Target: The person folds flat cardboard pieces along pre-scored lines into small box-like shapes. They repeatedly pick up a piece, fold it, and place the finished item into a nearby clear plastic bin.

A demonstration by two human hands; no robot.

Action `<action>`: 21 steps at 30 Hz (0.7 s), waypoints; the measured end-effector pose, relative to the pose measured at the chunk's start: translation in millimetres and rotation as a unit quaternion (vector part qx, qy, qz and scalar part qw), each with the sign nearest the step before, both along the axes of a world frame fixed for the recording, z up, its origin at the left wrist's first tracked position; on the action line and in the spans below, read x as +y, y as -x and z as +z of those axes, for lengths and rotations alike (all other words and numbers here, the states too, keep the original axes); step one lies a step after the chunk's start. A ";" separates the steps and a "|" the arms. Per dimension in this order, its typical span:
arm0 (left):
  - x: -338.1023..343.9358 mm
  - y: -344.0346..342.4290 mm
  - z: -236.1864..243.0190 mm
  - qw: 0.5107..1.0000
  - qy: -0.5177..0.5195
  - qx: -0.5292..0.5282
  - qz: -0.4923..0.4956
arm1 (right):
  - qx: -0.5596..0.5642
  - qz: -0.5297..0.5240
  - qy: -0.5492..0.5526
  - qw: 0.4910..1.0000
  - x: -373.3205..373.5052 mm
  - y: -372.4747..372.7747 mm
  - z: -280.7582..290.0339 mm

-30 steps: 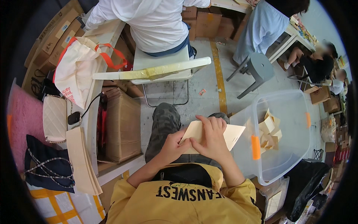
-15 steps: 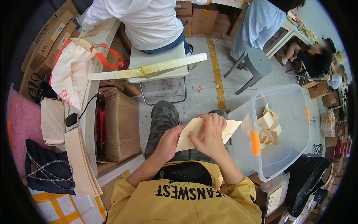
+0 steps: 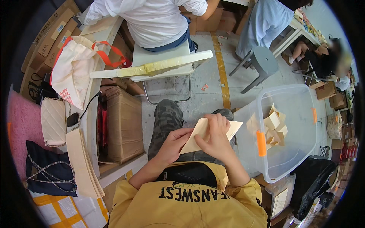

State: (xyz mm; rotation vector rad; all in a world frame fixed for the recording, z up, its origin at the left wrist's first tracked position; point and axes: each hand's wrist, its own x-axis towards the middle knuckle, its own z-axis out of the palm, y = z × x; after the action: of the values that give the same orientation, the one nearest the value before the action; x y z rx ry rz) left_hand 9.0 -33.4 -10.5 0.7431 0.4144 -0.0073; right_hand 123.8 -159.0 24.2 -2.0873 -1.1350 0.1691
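Note:
Above my lap I hold a cream-coloured card or stiff paper piece (image 3: pixel 189 146) with a slit near its right end. My left hand (image 3: pixel 173 147) grips its left edge, fingers closed round it. Across the upper face lies my right hand (image 3: pixel 216 138), its thumb pressed on the card and its fingers over the top edge. Part of the card is hidden under that hand. To my right, a clear plastic bin (image 3: pixel 300 152) with orange latches contains several folded cream pieces (image 3: pixel 274 123). A stack of long flat cream sheets (image 3: pixel 84 163) lies at my left.
A white table (image 3: pixel 91 133) on the left bears a tote bag (image 3: pixel 72 72) and a quilted purse (image 3: pixel 53 121). Cardboard boxes (image 3: pixel 123 121) stand below it. Ahead, a person in white (image 3: pixel 156 22) sits on a folding chair (image 3: pixel 159 68); a grey stool (image 3: pixel 262 62) stands farther right.
The card has shifted and tilted slightly within my hands, its right end a little lower. The seated person ahead has moved an arm out to the right.

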 end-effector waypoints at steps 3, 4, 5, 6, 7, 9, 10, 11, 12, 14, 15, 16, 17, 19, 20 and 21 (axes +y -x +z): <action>-0.4 -0.1 -0.5 0.998 -0.062 -0.009 0.014 | -0.009 -0.012 0.004 1.000 0.8 1.4 -0.5; 0.8 0.4 -2.6 0.995 -0.094 -0.012 0.015 | -0.003 -0.008 0.006 1.000 -0.1 0.1 0.1; 1.8 0.6 -3.8 0.992 -0.125 -0.016 0.015 | 0.003 -0.005 0.009 1.000 -1.1 -0.9 0.3; 3.6 0.8 -3.3 0.989 -0.149 -0.022 0.013 | 0.008 -0.003 0.012 1.000 -1.7 -1.4 -0.1; 5.9 0.8 -2.2 0.985 -0.172 -0.028 0.010 | 0.014 -0.002 0.014 1.000 -2.2 -1.8 -0.7; 7.6 -0.4 -2.5 0.981 -0.188 -0.035 0.013 | 0.031 0.003 0.012 0.999 -2.3 -2.1 -1.6; 7.8 -1.3 -3.6 0.983 -0.181 -0.035 0.019 | 0.043 0.004 0.008 0.999 -2.2 -2.3 -1.8; 8.0 -1.5 -4.6 0.984 -0.174 -0.035 0.025 | 0.056 0.007 0.004 0.998 -2.0 -2.1 -1.9; 7.7 -2.1 -5.3 0.980 -0.194 -0.032 0.033 | 0.055 0.006 0.005 0.998 -2.3 -2.5 -1.5; 6.4 -3.8 -7.3 0.970 -0.236 -0.026 0.050 | 0.053 0.004 0.007 0.999 -3.1 -3.8 0.0; 5.9 -4.7 -9.4 0.966 -0.246 -0.035 0.068 | 0.044 0.001 0.009 0.999 -2.5 -3.9 1.0; 5.5 -5.7 -12.2 0.962 -0.256 -0.044 0.087 | 0.036 -0.002 0.012 0.999 -1.8 -3.8 2.1; 5.3 -6.5 -14.7 0.957 -0.265 -0.053 0.104 | 0.028 -0.006 0.015 0.999 -1.4 -3.7 2.8; 6.7 -5.8 -17.8 0.948 -0.306 -0.026 0.086 | 0.023 -0.012 0.015 1.000 -0.4 -3.2 3.9; 7.1 -5.4 -18.7 0.942 -0.326 -0.012 0.076 | 0.021 -0.015 0.014 1.000 -0.1 -3.1 3.9; 6.3 -7.1 -17.7 0.921 -0.376 -0.034 0.091 | 0.021 -0.017 0.015 1.000 -0.1 -3.3 3.3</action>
State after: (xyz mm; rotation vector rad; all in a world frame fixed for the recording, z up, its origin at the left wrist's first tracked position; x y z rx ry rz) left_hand 16.1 -27.1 -28.2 1.4561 0.4187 0.3719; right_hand 127.1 -159.1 27.5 -2.1182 -1.0778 0.2127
